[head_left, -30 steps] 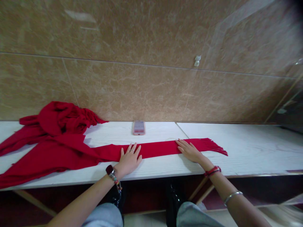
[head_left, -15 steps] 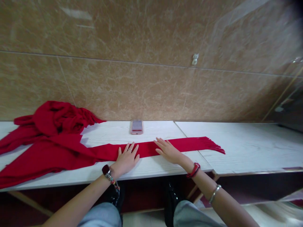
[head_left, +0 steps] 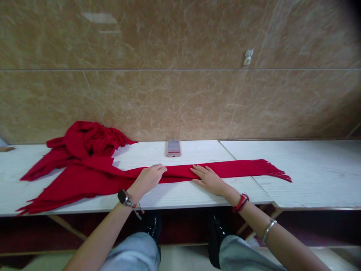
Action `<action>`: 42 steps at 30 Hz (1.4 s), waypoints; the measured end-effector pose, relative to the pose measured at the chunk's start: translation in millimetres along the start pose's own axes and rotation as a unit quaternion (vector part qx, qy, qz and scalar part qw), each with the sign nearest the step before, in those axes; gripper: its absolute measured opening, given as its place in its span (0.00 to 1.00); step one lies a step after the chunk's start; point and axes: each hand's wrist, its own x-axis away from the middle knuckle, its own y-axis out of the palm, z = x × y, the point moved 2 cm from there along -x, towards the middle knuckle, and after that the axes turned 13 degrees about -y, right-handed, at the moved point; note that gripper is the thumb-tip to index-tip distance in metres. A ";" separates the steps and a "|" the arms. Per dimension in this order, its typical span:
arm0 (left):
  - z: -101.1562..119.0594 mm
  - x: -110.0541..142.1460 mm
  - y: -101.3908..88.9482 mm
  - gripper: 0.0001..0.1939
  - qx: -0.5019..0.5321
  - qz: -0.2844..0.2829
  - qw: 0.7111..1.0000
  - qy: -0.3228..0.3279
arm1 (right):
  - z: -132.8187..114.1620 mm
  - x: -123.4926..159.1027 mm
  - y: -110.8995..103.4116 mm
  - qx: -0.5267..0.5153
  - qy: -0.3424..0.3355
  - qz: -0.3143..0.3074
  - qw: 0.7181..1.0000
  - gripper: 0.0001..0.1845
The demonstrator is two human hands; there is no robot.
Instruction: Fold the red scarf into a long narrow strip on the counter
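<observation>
A red fringed scarf (head_left: 237, 168) lies along the white tabletop, its right part narrow and flat with the fringe at the far right end. Towards the left it widens into a loose, unfolded stretch. My left hand (head_left: 149, 178) is closed on the scarf's upper edge, fingertips pinched and partly hidden by the hand. Flat on the narrow part, with fingers spread, rests my right hand (head_left: 208, 180). Between the two hands the cloth shows a slight ripple. Behind the wide stretch sits a crumpled heap of red cloth (head_left: 84, 141); whether it is a separate piece I cannot tell.
A phone (head_left: 173, 148) lies near the wall, behind the scarf. The brown marble-patterned wall (head_left: 180, 101) runs along the table's back edge. The white tabletop (head_left: 318, 169) has a seam right of the phone. Open shelving (head_left: 183, 233) lies below its front edge.
My left hand has gone from lying flat with fingers spread to pinching the scarf's edge. My right hand stays flat on the cloth. The camera view has shifted slightly.
</observation>
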 end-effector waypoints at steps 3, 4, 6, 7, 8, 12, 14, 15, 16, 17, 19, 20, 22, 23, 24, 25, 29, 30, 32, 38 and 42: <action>1.8 0.7 2.3 0.12 -0.006 -0.018 0.999 0.027 | 0.0 0.4 1.1 -0.001 -0.002 0.005 1.000 0.29; 2.6 1.6 3.2 0.12 -0.007 -0.027 0.999 0.042 | 0.1 0.5 1.3 0.001 -0.004 0.008 1.000 0.28; 3.6 3.7 4.4 0.11 -0.008 -0.034 0.997 0.062 | 0.0 0.6 1.5 0.004 -0.009 0.020 1.000 0.27; 3.7 4.6 4.6 0.11 -0.009 -0.032 0.997 0.066 | -0.1 0.6 1.3 0.006 -0.012 0.028 1.000 0.26; 3.6 5.3 4.8 0.11 -0.010 -0.029 0.997 0.068 | -0.1 0.5 0.9 0.009 -0.016 0.038 0.999 0.24; 2.2 5.6 3.3 0.11 -0.009 -0.014 0.998 0.059 | -0.1 1.3 -1.5 0.050 -0.061 0.075 0.994 0.18; 1.4 4.3 1.6 0.11 -0.001 0.008 0.999 0.040 | 0.6 2.6 -2.8 0.079 -0.089 0.088 0.989 0.19; 1.1 3.7 1.0 0.11 0.003 0.020 0.999 0.030 | 1.1 3.4 -3.5 0.091 -0.098 0.093 0.987 0.19; 1.1 3.1 0.9 0.10 0.006 0.030 0.999 0.024 | 1.5 4.3 -4.2 0.101 -0.106 0.098 0.984 0.20; 1.4 2.8 1.4 0.10 0.009 0.033 0.999 0.026 | 1.7 5.1 -4.9 0.111 -0.113 0.103 0.982 0.20; 2.5 2.7 4.3 0.11 0.016 0.022 0.998 0.050 | 1.1 6.4 -6.2 0.126 -0.132 0.111 0.977 0.20; 2.8 2.9 6.4 0.12 0.021 0.010 0.998 0.065 | 0.6 6.9 -6.6 0.129 -0.140 0.112 0.975 0.20; 2.3 3.6 10.6 0.14 0.036 -0.017 0.996 0.085 | -0.1 7.5 -6.5 0.122 -0.150 0.105 0.976 0.21; 1.3 3.8 12.3 0.15 0.046 -0.026 0.995 0.084 | -0.2 7.7 -6.2 0.113 -0.150 0.099 0.977 0.21; 0.0 3.9 13.8 0.16 0.055 -0.034 0.995 0.079 | -0.1 8.0 -5.9 0.103 -0.147 0.095 0.979 0.21; -1.5 4.1 15.1 0.17 0.063 -0.039 0.995 0.071 | 0.1 8.3 -5.7 0.094 -0.144 0.092 0.981 0.21; -5.9 5.0 18.1 0.21 0.082 -0.046 0.994 0.054 | 0.5 9.8 -6.1 0.074 -0.141 0.085 0.984 0.22; -6.2 5.3 18.1 0.23 0.082 -0.044 0.994 0.053 | 0.5 10.2 -6.4 0.072 -0.141 0.083 0.984 0.22; -5.8 5.7 16.7 0.25 0.074 -0.039 0.995 0.055 | 0.6 11.0 -6.9 0.069 -0.139 0.079 0.985 0.23; -2.5 2.9 3.8 0.19 0.049 0.046 0.996 0.054 | 2.7 13.0 -10.7 0.102 -0.134 0.115 0.979 0.22; -2.8 2.7 7.1 0.20 0.051 0.023 0.995 0.081 | 3.8 12.3 -10.4 0.090 -0.151 0.106 0.979 0.21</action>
